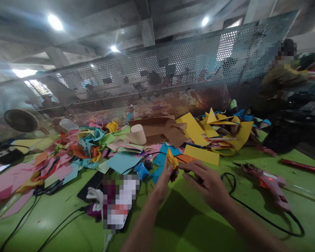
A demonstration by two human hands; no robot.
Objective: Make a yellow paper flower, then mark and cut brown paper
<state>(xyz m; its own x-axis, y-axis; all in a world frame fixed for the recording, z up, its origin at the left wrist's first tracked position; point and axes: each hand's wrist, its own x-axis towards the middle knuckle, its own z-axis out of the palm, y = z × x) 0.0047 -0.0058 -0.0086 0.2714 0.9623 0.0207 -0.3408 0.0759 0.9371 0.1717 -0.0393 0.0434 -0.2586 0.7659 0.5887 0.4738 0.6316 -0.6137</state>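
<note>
The left hand point(166, 180) holds an orange-yellow folded paper piece point(171, 159), perhaps a paper flower though blur hides its folds, upright between closed thumb and fingers. It is held above the middle of the green table point(186, 218). The right hand point(208, 182) comes in from the other side, forefinger stretched toward the base of the piece, thumb apart and the other fingers bent; whether it touches or grips anything cannot be told.

Toward the table's right edge lies a pink glue gun point(273, 183) with a red light lit, its black cord point(259, 213) curling toward the near edge. A red pen point(301, 166) lies beyond it, nearer the far right corner. Left of the left hand, a smartphone point(124, 203) rests beside a purple plug adaptor point(95, 209) with a white cable point(94, 193).

Along the far edge, mixed paper scraps point(90, 141) are heaped leftward, a cream roll point(138, 134) stands against brown paper sheets point(154, 126), and yellow sheets point(192, 130) pile to the right. Behind rises a perforated metal screen point(199, 66); another person point(278, 78) is beyond the far right corner.
</note>
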